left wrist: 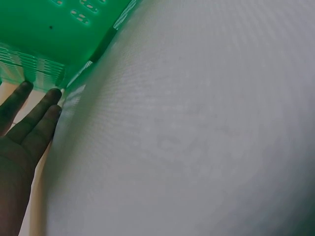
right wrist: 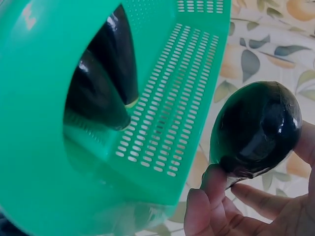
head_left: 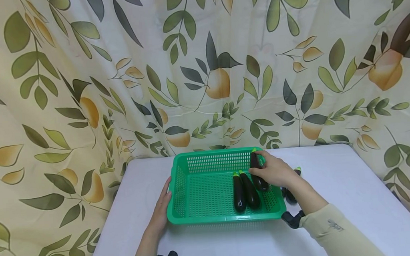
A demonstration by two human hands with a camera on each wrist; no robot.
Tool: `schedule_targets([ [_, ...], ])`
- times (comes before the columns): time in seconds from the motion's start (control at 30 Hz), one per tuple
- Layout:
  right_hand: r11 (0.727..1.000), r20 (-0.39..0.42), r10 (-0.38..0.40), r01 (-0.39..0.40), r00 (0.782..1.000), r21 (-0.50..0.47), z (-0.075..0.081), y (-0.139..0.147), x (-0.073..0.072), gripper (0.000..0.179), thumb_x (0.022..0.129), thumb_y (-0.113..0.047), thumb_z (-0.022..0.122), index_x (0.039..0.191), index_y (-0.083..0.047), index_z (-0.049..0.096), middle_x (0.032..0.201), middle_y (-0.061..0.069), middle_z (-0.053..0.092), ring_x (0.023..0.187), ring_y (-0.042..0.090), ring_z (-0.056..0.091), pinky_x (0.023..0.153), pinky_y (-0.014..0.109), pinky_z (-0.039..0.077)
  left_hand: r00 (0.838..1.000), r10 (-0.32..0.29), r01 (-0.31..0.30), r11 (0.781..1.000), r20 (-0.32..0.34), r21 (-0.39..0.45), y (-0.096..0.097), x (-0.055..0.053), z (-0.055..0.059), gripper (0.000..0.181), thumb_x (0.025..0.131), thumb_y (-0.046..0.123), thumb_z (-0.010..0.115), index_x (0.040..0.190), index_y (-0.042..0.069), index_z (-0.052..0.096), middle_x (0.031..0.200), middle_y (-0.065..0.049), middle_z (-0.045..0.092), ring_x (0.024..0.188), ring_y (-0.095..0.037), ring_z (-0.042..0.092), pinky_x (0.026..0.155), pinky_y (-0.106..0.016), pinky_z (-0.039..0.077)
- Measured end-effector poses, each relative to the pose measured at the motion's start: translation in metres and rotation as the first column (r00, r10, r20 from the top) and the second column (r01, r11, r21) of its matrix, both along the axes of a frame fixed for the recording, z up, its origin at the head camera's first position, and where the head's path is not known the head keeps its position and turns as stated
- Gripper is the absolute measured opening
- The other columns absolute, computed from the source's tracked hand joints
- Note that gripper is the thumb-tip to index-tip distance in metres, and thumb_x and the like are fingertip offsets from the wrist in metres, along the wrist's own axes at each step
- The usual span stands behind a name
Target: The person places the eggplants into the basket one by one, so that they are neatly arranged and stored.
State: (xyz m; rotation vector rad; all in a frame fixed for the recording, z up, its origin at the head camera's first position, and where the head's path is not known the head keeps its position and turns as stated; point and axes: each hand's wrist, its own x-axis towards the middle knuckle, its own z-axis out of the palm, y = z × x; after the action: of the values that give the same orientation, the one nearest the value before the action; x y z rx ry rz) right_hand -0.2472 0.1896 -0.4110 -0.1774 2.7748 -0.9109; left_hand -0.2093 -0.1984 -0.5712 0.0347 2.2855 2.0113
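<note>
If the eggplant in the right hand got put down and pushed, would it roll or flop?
The held eggplant would probably roll, because it looks plump and rounded. It may feel a bit slippery, since it's so glossy. It's likely firm, not floppy: it looks straight in the fingers.

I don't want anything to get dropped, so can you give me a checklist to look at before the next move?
1. Right hand gripping the held eggplant: ok, fingers and thumb are around it.
2. Left hand at the green basket: ok, it is against the left side.
3. Free room inside: ok, the left part is bare.
4. Two eggplants lying flat inside: ok, side by side.
5. Held eggplant touching the bottom: cannot tell.
6. No eggplants left on the table: not ok, at least one lies right of the basket.
</note>
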Motion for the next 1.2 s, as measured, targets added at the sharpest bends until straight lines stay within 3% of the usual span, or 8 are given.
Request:
schedule_targets([
  [0.53,1.0,0.011,0.002,-0.002,1.0,-0.01,-0.005,-0.02,-0.004,0.082,0.089,-0.051,0.062,0.151,-0.01,0.028,0.12,0.02,0.063,0.099,0.029,0.065,0.076,0.052,0.056,1.0,0.002,-0.002,1.0,0.0,-0.008,0.0,-0.001,-0.002,0.046,0.099,0.061,0.028,0.145,0.059,0.02,0.155,0.03,0.017,0.152,-0.016,0.004,0.115,-0.068,0.001],
  [0.77,0.999,-0.025,0.036,-0.036,0.999,0.017,-0.007,-0.031,-0.004,0.081,0.09,-0.051,0.062,0.151,-0.01,0.029,0.136,0.021,0.055,0.119,0.038,0.057,0.094,0.061,0.047,1.0,0.002,-0.002,1.0,-0.003,-0.009,-0.001,-0.002,-0.003,0.049,0.099,0.062,0.028,0.146,0.058,0.019,0.155,0.03,0.017,0.152,-0.016,0.003,0.115,-0.068,0.001],
  [1.0,1.0,-0.01,0.025,-0.025,1.0,-0.001,-0.012,-0.042,-0.004,0.077,0.09,-0.047,0.064,0.15,-0.012,0.031,0.115,0.015,0.065,0.095,0.024,0.064,0.076,0.044,0.055,1.0,0.001,-0.001,1.0,-0.005,-0.007,-0.002,-0.003,-0.004,0.047,0.099,0.061,0.028,0.145,0.059,0.019,0.155,0.03,0.017,0.152,-0.016,0.003,0.115,-0.068,0.001],
  [1.2,1.0,-0.016,0.024,-0.024,1.0,0.016,-0.017,-0.052,-0.001,0.075,0.09,-0.045,0.064,0.15,-0.012,0.033,0.111,0.012,0.067,0.093,0.021,0.064,0.077,0.045,0.055,1.0,0.001,-0.001,1.0,-0.009,-0.011,-0.001,-0.002,-0.004,0.048,0.099,0.061,0.028,0.146,0.058,0.019,0.155,0.03,0.017,0.152,-0.016,0.003,0.115,-0.068,0.001],
])
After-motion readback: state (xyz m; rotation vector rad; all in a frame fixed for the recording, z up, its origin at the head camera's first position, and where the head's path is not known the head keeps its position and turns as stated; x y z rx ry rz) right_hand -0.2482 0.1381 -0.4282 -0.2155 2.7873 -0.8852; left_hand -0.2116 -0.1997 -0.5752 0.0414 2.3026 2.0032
